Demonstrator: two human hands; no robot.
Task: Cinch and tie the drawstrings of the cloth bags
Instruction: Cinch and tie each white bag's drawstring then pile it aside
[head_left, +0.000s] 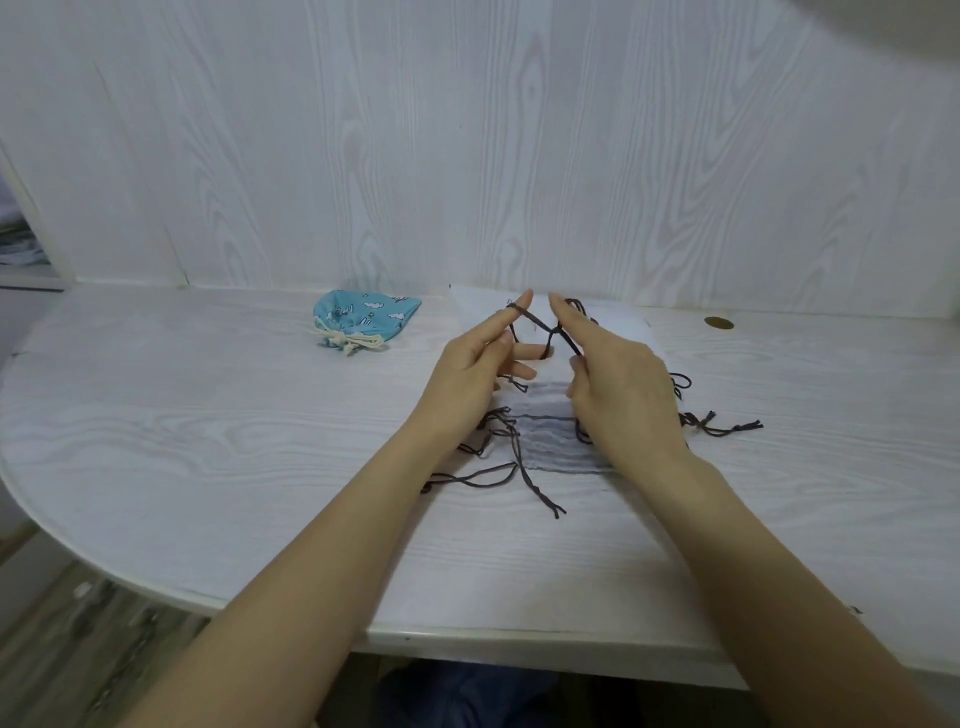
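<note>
A stack of pale grey-white cloth bags (550, 441) lies flat on the table, with several dark brown drawstrings (493, 478) trailing off both sides. My left hand (472, 374) and my right hand (618, 384) hover over the far end of the stack. A dark drawstring (550, 332) is looped over my left index finger and crosses to my right hand, which pinches it. A blue bag (363, 314) with a cloud and rabbit print lies at the back left, its cream drawstring (353, 340) cinched and tied.
The white wood-grain table (208, 441) has a curved front-left edge and meets a white panel wall (467, 156) at the back. A round brass cable hole (719, 322) sits at the back right. Floor shows below on the left.
</note>
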